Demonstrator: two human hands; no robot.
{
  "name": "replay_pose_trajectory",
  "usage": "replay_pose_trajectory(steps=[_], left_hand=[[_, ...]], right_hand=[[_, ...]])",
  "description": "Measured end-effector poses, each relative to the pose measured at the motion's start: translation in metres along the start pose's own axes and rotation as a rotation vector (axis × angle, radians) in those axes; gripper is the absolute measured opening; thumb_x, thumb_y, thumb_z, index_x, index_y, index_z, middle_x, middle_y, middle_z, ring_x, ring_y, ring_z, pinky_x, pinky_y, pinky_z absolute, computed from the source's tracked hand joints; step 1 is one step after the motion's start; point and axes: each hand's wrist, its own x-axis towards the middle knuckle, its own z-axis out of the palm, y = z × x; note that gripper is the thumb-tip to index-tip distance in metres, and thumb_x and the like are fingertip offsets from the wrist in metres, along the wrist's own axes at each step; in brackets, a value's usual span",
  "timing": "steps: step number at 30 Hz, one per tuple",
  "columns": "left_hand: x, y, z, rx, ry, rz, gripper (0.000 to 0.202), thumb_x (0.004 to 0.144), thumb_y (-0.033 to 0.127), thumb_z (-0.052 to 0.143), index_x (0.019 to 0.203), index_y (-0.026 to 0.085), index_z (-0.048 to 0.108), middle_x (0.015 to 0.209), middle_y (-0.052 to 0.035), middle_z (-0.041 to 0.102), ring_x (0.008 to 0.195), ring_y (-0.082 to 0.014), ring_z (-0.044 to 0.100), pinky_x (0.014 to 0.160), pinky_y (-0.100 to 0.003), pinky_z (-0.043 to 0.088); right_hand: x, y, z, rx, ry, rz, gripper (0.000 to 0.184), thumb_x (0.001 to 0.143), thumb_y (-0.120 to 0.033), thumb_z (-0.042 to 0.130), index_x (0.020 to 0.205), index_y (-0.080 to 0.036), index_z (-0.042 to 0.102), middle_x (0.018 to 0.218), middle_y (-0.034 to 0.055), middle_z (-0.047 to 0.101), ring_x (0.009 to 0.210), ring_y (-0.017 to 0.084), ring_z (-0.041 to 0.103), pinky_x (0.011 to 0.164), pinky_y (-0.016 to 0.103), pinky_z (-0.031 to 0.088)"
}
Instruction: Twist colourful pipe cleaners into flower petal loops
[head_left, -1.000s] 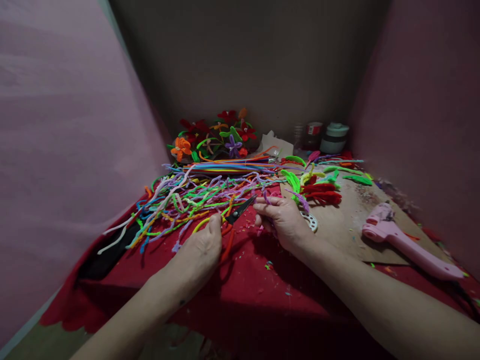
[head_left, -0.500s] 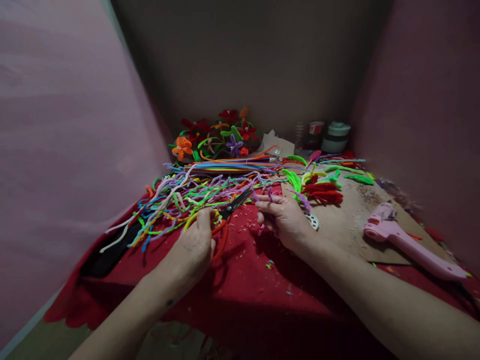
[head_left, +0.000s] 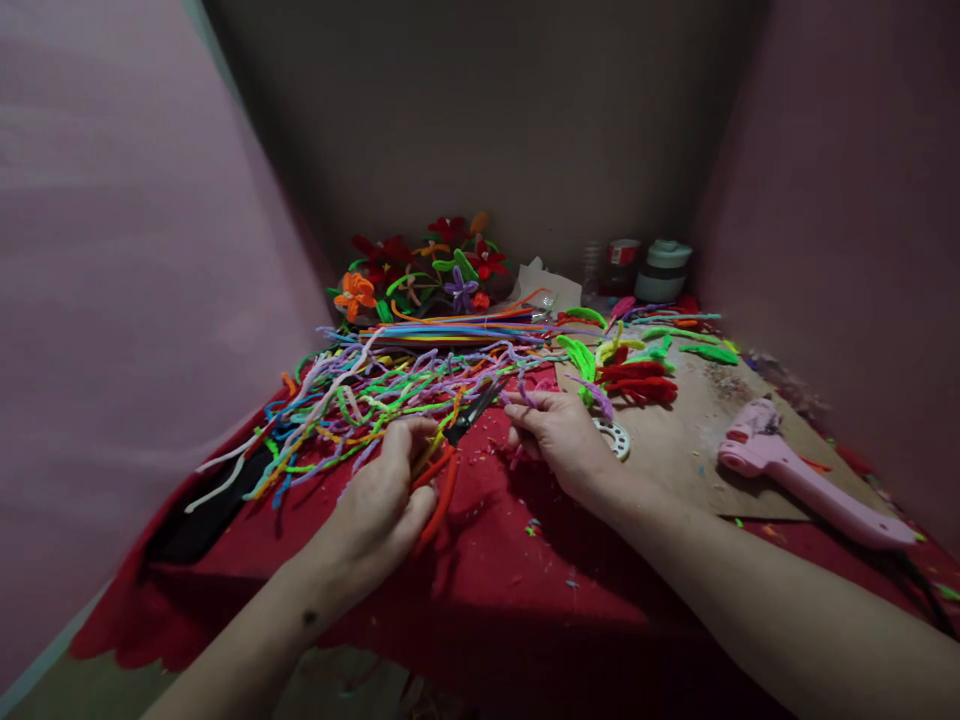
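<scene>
My left hand (head_left: 382,490) is closed around the red-orange handles of a pair of scissors (head_left: 470,414), thumb on one side and fingers on the other. The dark blades point up and to the right. Just right of the tips, my right hand (head_left: 566,440) pinches a purple pipe cleaner (head_left: 526,390) between thumb and fingers; part of it curls up above the fingertips. Between the hands, small fuzzy clippings lie on the red tablecloth (head_left: 487,560). A tangle of loose coloured pipe cleaners (head_left: 405,385) spreads behind the scissors.
Pipe-cleaner flowers (head_left: 450,265) stand at the back, behind a bundle of straight stems (head_left: 450,330). Red pieces (head_left: 637,383) and a white ring with holes (head_left: 613,438) lie beyond my right hand. A pink hand tool (head_left: 810,480) rests partly on a brown board (head_left: 690,460).
My left hand's fingers and thumb have spread wider on the scissor handles. My right hand keeps its pinch on the purple pipe cleaner. The whole view has shifted slightly.
</scene>
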Motion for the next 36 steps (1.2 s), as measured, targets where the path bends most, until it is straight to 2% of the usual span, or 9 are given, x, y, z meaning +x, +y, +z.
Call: replay_pose_trajectory(steps=[5,12,14,18,23,27,30,33,36], left_hand=[[0.015,0.028,0.011,-0.628,0.128,-0.161,0.057,0.062,0.021,0.067,0.110,0.020,0.036,0.074,0.0027,0.057,0.060,-0.0104,0.059,0.053,-0.020,0.048],[0.033,0.036,0.032,-0.825,0.228,-0.046,0.056,0.062,0.022,0.071,0.107,0.019,0.039,0.068,0.0049,0.058,0.047,-0.0071,0.056,0.046,-0.018,0.047],[0.034,0.032,0.032,-0.830,0.237,-0.028,0.054,0.062,0.020,0.071,0.106,0.019,0.040,0.068,0.0055,0.057,0.048,-0.0077,0.057,0.047,-0.019,0.048],[0.036,0.026,0.026,-0.869,0.243,-0.024,0.052,0.063,0.018,0.069,0.106,0.019,0.040,0.068,0.0053,0.057,0.049,-0.0075,0.057,0.046,-0.018,0.047],[0.041,0.023,0.025,-0.903,0.210,-0.050,0.051,0.063,0.019,0.069,0.104,0.019,0.039,0.072,0.0043,0.059,0.048,-0.0077,0.057,0.043,-0.017,0.045],[0.034,0.020,0.019,-0.690,0.276,-0.042,0.044,0.069,0.025,0.064,0.104,0.020,0.038,0.072,0.0038,0.057,0.047,-0.0093,0.057,0.042,-0.019,0.045],[0.020,0.008,0.011,-0.214,0.251,0.052,0.030,0.077,0.024,0.053,0.105,0.020,0.043,0.066,0.0041,0.054,0.048,-0.0100,0.056,0.047,-0.021,0.046],[0.006,-0.010,0.004,0.323,0.134,0.204,0.036,0.080,0.016,0.042,0.116,0.018,0.041,0.081,-0.0040,0.061,0.066,-0.0161,0.061,0.061,-0.028,0.050],[0.000,-0.024,0.002,0.652,0.046,0.310,0.042,0.080,0.009,0.033,0.122,0.012,0.039,0.108,-0.0151,0.059,0.094,-0.0234,0.060,0.077,-0.035,0.049]], right_hand=[[-0.003,0.004,0.001,-0.261,-0.022,-0.197,0.019,0.075,-0.023,0.051,0.061,-0.018,0.064,0.045,-0.0029,0.054,0.042,0.010,0.045,0.046,0.022,0.034],[-0.012,0.002,0.003,-0.476,-0.043,-0.394,0.035,0.068,-0.007,0.046,0.082,-0.026,0.072,0.071,0.0004,0.068,0.065,0.017,0.055,0.063,0.028,0.039],[-0.013,0.000,0.004,-0.393,-0.084,-0.339,0.030,0.068,-0.009,0.048,0.079,-0.025,0.071,0.070,0.0004,0.067,0.064,0.016,0.054,0.061,0.026,0.038],[-0.013,-0.007,0.006,0.098,-0.238,-0.014,0.005,0.064,-0.020,0.061,0.066,-0.017,0.064,0.054,-0.0028,0.055,0.045,0.007,0.039,0.043,0.021,0.026],[-0.010,-0.010,0.004,0.335,-0.296,0.154,0.016,0.059,-0.022,0.067,0.055,-0.014,0.054,0.046,-0.0053,0.045,0.037,0.003,0.028,0.038,0.021,0.014],[-0.007,-0.007,0.002,0.360,-0.223,0.171,0.014,0.058,-0.019,0.067,0.056,-0.014,0.054,0.045,-0.0050,0.048,0.034,0.002,0.027,0.037,0.020,0.012],[-0.004,-0.008,0.000,0.394,-0.149,0.180,0.014,0.058,-0.019,0.066,0.055,-0.014,0.052,0.044,-0.0056,0.047,0.033,0.002,0.025,0.036,0.020,0.010],[-0.002,-0.009,-0.001,0.404,-0.094,0.206,0.014,0.057,-0.018,0.065,0.054,-0.014,0.051,0.043,-0.0054,0.047,0.032,0.002,0.026,0.036,0.020,0.011],[-0.002,-0.010,-0.001,0.398,-0.078,0.240,0.012,0.056,-0.016,0.064,0.053,-0.013,0.052,0.043,-0.0049,0.047,0.033,0.002,0.027,0.036,0.020,0.011]])
